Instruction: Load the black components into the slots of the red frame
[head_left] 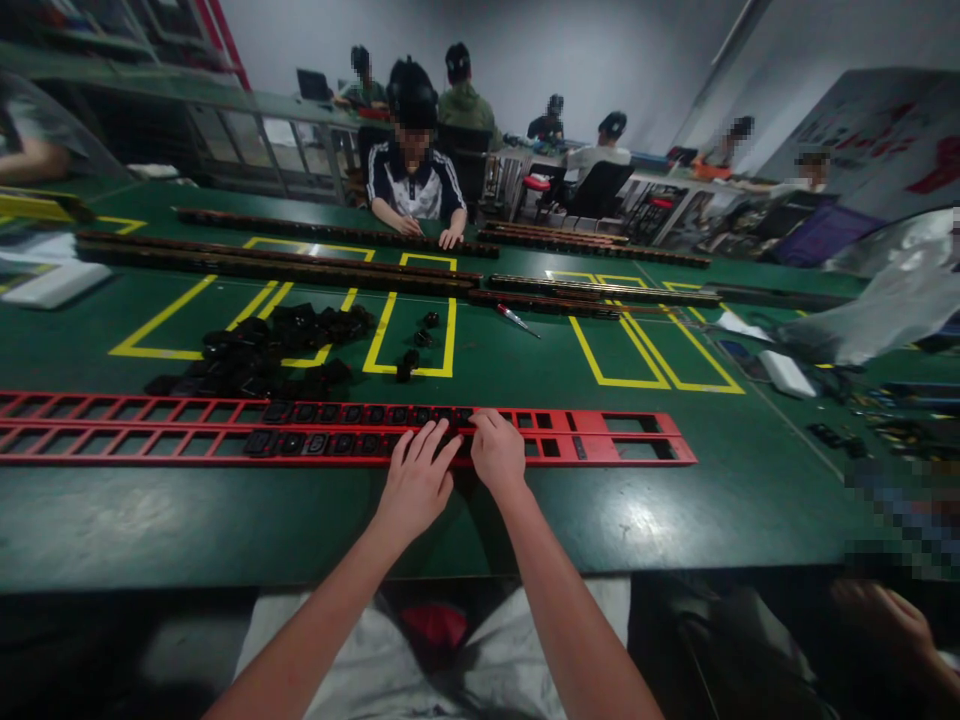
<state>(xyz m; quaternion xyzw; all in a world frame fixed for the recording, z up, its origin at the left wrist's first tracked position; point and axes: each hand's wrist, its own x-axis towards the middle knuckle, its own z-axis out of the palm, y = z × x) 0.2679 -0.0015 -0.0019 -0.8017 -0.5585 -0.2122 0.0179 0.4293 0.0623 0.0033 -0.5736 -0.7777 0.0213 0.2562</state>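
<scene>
Both hands are laid side by side on the red frames (225,430) near the front edge of the green table (675,520): the left hand (415,482) rests flat with fingers spread and fingertips on the rails, while the right hand (496,450) is curled, knuckles up, pressed down on the upper rail; whether anything is pinched under it cannot be told. Black sockets (330,413) are already seated in a run of slots in both frames, from roughly the middle up to the hands. The slots toward the left edge are seen open, and those to the right of the hands as well, so a good part is judged unfilled. A heap of loose black sockets (262,350) is left behind the frames, well apart from the hands, with a few strays (409,362) nearer the middle and a screwdriver (516,319) beyond them
</scene>
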